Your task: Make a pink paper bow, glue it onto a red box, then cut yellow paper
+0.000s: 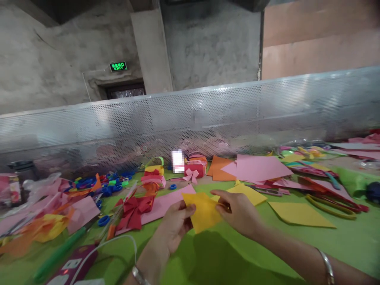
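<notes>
Both my hands hold one yellow paper square just above the green table. My left hand pinches its left edge with thumb and fingers closed. My right hand grips its right side, fingers curled over the sheet. A red paper bow lies on a pink sheet just left of my left hand. Another yellow sheet lies flat to the right of my right hand.
A perforated metal screen runs across the back of the table. Pink and orange sheets lie behind my hands. Scissors lie at the right. Blue rings, paper scraps, a green pen and a power strip are at the left.
</notes>
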{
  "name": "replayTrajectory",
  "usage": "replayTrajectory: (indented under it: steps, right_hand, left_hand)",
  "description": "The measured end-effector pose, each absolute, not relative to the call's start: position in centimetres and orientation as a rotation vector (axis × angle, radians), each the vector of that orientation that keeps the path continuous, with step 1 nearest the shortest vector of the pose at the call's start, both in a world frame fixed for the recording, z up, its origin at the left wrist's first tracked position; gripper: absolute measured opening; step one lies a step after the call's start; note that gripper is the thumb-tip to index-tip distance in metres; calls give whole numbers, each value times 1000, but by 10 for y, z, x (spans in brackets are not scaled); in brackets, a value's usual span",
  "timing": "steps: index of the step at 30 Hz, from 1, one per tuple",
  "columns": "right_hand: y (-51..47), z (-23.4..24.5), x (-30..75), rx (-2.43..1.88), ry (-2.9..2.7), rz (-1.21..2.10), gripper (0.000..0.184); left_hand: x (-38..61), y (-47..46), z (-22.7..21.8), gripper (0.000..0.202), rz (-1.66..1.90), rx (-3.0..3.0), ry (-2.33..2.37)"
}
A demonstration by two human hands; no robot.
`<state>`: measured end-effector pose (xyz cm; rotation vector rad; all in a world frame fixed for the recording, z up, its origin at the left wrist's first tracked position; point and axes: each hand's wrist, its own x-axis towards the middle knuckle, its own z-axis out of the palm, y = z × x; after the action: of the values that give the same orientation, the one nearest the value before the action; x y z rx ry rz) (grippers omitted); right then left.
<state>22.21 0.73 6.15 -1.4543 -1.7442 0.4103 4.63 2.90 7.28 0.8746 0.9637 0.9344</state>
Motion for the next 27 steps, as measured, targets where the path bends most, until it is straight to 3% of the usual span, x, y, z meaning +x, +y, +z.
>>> replayTrajectory:
  steps: [4,9,18,27]
  right_hand:
    - [7,63,220,-1350,-1476,1078,13]
    - [13,59,224,-1209,-1360,1468,19]
    - [17,54,229,-1048,-1212,1598,17]
    - [20,51,233,-1059,-1094,1645,21]
  left_hand:
    - [47,31,72,19,919,900,997]
    - [51,30,73,21,910,897,1069]
    - [50,27,72,30,854,900,917]
    - [47,27,78,25,869,803,1030]
